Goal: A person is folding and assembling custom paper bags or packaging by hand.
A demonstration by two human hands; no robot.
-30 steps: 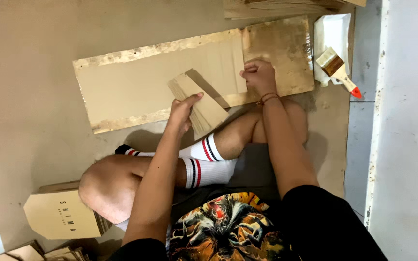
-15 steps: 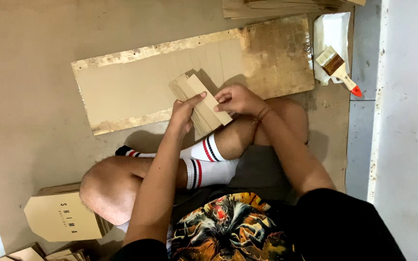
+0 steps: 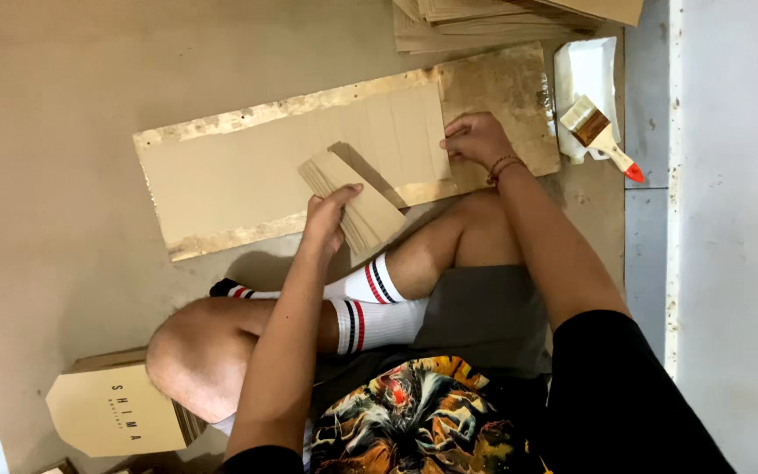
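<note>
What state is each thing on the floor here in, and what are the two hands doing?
Left hand: gripping the fanned stack of card pieces.
Right hand: pressing flat on the card sheet.
Board: lying flat, stained.
Brush: resting across the white tray.
Folded bag: lying flat.

Informal floor workshop: person sitting among stacked cardboard sheets (image 3: 502,22), glue-stained board (image 3: 502,88), paintbrush (image 3: 598,133) lying in tray (image 3: 585,70).

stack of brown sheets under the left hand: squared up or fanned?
Fanned. The stack of brown sheets shows stepped edges near its upper corner, held by the left hand on the cardboard board.
</note>
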